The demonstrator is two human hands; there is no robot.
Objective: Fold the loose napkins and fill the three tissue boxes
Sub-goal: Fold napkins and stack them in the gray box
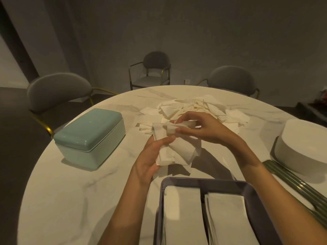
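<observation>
Round white marble table (74, 200), dim room, grey chairs (58, 89) beyond the far edge. Loose napkin pile (198, 106) at 12 o'clock. Left hand (152, 156) grips a stack of folded napkins (177, 151) at centre, thumb on top. Right hand (203, 128) pinches the stack's top edge. Mint tissue box (90, 137), lid on, at 9 o'clock. Purple box (254, 195) at 6 o'clock holds two rows of folded napkins. White box (304, 147) at 3 o'clock.

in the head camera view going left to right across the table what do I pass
Green box → left hand → right hand → white box.
</observation>
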